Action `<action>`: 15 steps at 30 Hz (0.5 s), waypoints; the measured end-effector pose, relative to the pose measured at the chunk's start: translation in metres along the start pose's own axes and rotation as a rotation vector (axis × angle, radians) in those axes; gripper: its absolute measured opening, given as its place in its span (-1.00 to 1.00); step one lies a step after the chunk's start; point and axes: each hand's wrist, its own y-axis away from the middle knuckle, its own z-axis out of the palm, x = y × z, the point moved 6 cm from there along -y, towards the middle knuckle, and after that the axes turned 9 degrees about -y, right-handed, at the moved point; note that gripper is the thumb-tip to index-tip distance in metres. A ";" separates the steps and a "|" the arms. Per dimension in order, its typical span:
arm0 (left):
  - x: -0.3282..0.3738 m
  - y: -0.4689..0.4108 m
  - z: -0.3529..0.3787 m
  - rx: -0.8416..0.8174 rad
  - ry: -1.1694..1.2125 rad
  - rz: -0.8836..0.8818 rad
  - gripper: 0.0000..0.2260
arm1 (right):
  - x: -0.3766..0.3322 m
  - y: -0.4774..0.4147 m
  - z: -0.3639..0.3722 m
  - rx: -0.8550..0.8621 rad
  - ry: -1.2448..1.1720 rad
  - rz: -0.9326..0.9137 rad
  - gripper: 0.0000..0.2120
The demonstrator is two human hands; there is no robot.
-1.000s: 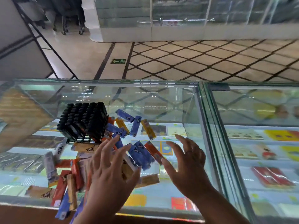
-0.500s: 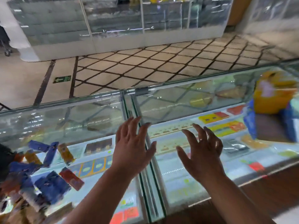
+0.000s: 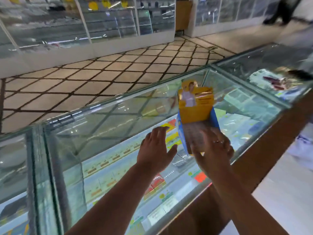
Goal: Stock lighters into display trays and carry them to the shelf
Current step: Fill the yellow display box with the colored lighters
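**Turning to the tray**

We have swung right along the glass bench (image 3: 101, 126), and the lighters are now out of view. The display tray (image 3: 196, 112) stands there. Our left hand (image 3: 155, 148) is spread just beside it and our right hand (image 3: 213, 153) is spread at its near end. Fetching it likely comes next.

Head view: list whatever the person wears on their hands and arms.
The left hand and right hand are ungloved. The left forearm and right forearm show no sleeve, watch or bracelet as far as the frame reaches. The only thing worn is a thin ring on a right-hand finger, too blurred for detail.
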 end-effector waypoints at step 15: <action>0.014 -0.035 0.049 -0.043 0.368 -0.261 -0.38 | 0.029 -0.026 0.027 -0.056 -0.380 0.123 -0.38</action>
